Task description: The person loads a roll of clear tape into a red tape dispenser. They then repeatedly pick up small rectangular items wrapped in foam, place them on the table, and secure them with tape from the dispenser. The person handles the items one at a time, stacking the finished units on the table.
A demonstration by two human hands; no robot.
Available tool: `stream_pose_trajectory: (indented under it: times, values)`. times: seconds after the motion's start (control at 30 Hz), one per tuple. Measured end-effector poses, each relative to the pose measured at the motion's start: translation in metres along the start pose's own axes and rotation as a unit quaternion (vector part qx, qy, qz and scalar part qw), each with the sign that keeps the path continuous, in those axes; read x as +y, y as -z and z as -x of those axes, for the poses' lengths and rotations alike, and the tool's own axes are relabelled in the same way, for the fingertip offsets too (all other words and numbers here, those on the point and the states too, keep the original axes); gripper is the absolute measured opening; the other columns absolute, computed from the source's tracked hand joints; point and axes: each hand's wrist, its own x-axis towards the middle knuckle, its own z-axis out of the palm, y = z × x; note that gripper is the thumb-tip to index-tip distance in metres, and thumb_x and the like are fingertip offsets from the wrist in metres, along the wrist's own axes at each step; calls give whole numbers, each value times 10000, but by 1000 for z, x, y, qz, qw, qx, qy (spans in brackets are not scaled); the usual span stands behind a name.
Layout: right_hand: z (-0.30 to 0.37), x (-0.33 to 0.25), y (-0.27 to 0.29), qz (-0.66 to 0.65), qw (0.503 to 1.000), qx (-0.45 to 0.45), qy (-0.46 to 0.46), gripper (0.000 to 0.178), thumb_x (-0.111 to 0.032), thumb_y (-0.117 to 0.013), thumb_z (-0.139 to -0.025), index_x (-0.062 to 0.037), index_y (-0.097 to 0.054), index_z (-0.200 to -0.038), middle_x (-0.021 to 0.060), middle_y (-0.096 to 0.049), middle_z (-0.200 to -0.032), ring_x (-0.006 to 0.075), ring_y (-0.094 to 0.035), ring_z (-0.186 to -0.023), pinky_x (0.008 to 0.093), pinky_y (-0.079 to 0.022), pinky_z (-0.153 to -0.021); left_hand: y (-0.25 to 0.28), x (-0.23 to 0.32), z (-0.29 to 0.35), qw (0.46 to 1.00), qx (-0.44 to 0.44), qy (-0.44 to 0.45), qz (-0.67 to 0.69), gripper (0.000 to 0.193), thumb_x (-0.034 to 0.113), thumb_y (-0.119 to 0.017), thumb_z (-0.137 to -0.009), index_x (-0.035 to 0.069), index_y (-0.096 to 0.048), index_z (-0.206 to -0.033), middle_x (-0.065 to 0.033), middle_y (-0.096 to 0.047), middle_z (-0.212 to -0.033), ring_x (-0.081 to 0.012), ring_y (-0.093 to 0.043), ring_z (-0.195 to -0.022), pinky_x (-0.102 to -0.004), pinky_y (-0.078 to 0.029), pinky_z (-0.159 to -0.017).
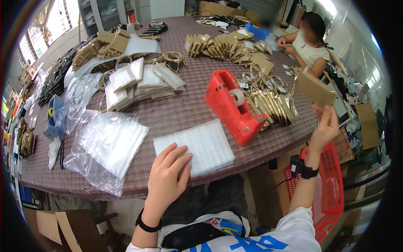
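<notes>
My left hand [168,175] lies with its fingers spread on the near left corner of a stack of white foam sheets [205,145] at the table's front edge. My right hand [325,128] is raised at the right, thumb and fingers pinching the lower edge of a flat brown packet [315,89]. Between the two hands stands a red tape dispenser [231,107] with a roll of tape [237,97]. Just behind the dispenser, below the raised packet, lies a row of gold-brown packets [273,106] with looped beige cords [256,75].
A transparent bag of white sheets [111,143] lies left, before a pile of white-wrapped packets [126,84]. More brown packets [222,46] cover the far side. A co-worker [310,46] sits at the far right. Below my right arm stands a red basket [331,185].
</notes>
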Motion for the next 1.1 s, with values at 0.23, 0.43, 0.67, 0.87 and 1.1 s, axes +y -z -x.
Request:
stream_pose_trajectory:
  times: [0.23,0.43,0.67,0.87,1.1]
  values:
    - [17,-141,-75,-148,970,-117,152,291,-41,-615,-1061,95,-684,-1309,219,-756,-1261,289,-777,-1079,371,-617,-970,-5,-3,1,1000,21,4,11,225,69,-802,-860,32,-799,-1083,-108,-756,-1253,-355,-656,-1286,-468,-541,-1059]
    - [118,-140,-114,-5,906,-317,281,377,52,-745,-816,28,-748,-1193,215,-737,-1279,300,-793,-971,331,-647,-803,0,-5,3,994,23,53,95,275,-4,-794,-849,-22,-733,-1117,-153,-715,-1194,-357,-687,-1147,-447,-575,-967]
    - [182,-123,-93,16,891,-387,238,390,37,-755,-791,28,-748,-1181,189,-739,-1233,330,-762,-1083,374,-640,-879,-10,-8,-10,993,67,89,49,570,-82,-683,-907,-59,-519,-1452,-242,-659,-1282,-392,-635,-1122,-438,-529,-973]
    - [188,-127,-91,18,894,-406,190,452,23,-744,-751,-16,-759,-1201,175,-718,-1254,327,-728,-1133,401,-623,-928,-26,-7,-21,986,119,120,-7,301,-57,-691,-922,-42,-670,-1222,-162,-742,-1090,-338,-640,-966,-445,-533,-862]
    - [178,-127,-85,-21,889,-437,138,464,-16,-736,-767,-34,-741,-1230,160,-708,-1280,333,-705,-1155,403,-616,-909,-21,-6,-22,987,101,124,-9,176,62,-775,-901,-2,-695,-1044,-117,-697,-972,-278,-632,-923,-415,-524,-789]
